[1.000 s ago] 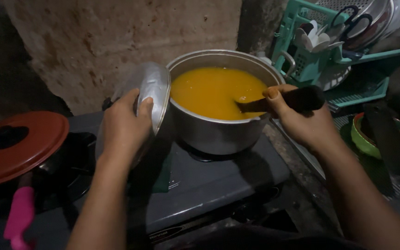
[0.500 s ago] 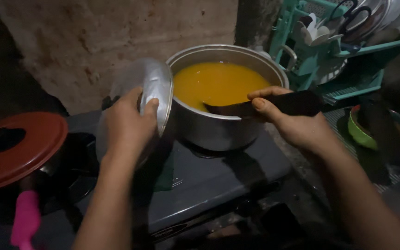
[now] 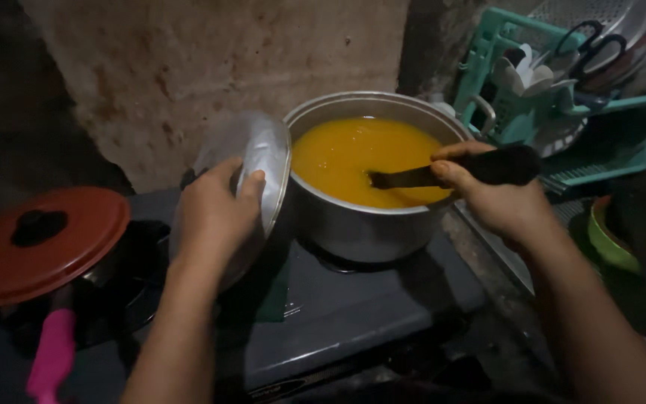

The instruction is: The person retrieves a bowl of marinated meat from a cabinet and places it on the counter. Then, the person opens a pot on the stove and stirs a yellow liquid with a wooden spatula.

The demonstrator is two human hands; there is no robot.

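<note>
Stirring orange liquid (image 3: 360,157) in a metal pot (image 3: 368,224) on the stove (image 3: 353,314) | right hand (image 3: 499,198) clamped on a dark ladle (image 3: 487,168) | left hand (image 3: 214,213) gripping the tilted lid (image 3: 259,161) beside the rim | risk: pot looks nearly full, brisk stirring could slop liquid over; lid could slip.

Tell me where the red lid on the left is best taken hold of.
By the black knob at the centre of the red lid, coming from above: the lid lies flat on its dark pot with the knob raised and clear, away from both hands.
</note>
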